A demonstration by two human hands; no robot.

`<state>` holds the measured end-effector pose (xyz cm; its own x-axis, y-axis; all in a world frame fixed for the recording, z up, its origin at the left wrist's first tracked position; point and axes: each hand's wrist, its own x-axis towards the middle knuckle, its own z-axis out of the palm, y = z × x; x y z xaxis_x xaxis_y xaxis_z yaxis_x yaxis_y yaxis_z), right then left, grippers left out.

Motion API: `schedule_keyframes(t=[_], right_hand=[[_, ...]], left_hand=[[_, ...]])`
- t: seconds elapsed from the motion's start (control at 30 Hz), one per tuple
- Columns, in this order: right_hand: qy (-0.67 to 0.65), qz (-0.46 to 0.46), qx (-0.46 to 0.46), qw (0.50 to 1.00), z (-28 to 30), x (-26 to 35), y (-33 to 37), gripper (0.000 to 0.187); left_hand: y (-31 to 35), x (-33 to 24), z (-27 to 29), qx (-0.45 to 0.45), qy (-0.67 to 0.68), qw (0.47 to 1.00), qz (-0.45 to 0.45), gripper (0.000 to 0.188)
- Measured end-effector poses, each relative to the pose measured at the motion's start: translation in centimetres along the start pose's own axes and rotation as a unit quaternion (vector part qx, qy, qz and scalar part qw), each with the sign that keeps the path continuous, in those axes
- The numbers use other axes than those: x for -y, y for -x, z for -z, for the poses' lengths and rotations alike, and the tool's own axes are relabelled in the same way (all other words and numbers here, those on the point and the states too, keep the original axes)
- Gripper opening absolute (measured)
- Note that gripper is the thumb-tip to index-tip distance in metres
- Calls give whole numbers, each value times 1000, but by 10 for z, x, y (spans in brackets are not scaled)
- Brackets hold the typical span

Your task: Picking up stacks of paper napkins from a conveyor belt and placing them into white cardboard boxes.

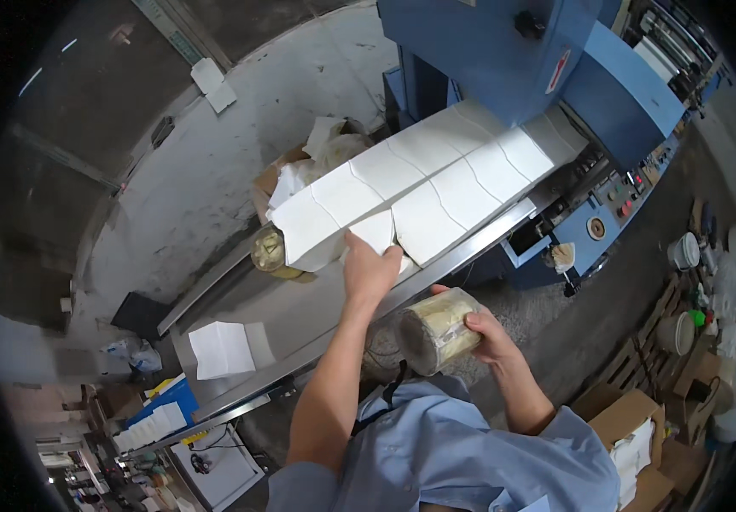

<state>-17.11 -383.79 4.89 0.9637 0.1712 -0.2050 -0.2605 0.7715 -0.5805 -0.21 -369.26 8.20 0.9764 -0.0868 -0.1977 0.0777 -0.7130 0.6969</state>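
Note:
My left hand (369, 275) grips the near end piece of a row of white folded paper (374, 230), thumb on one side and fingers on the other. Two rows of this paper (445, 205) lie side by side along a metal conveyor table (299, 311). In my right hand (494, 337) is a tape-wrapped cylinder (441, 331), yellowish and clear, held tilted off the table's near edge. A similar cylinder (269, 248) rests against the end of the far row. Its lower part is partly covered by the paper.
A blue machine (487, 51) stands over the rows' far end, with a button panel (619, 200) to its right. One white paper stack (221, 350) sits on the table's left part. A cardboard box (628, 418) stands at lower right, and waste paper lies behind the table.

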Motion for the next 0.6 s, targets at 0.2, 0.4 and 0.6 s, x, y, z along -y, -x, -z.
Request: schedule_keyframes(t=[0.2, 0.4, 0.6], right_hand=[[178, 22, -14, 984, -32, -3, -30, 87], [603, 214, -1, 769, -94, -22, -101, 87], [886, 98, -6, 452, -100, -34, -154, 85]], left_hand=[[7, 128, 53, 53, 355, 933, -1, 59], [50, 204, 157, -12, 442, 897, -4, 58], [58, 240, 178, -45, 386, 921, 34, 58]])
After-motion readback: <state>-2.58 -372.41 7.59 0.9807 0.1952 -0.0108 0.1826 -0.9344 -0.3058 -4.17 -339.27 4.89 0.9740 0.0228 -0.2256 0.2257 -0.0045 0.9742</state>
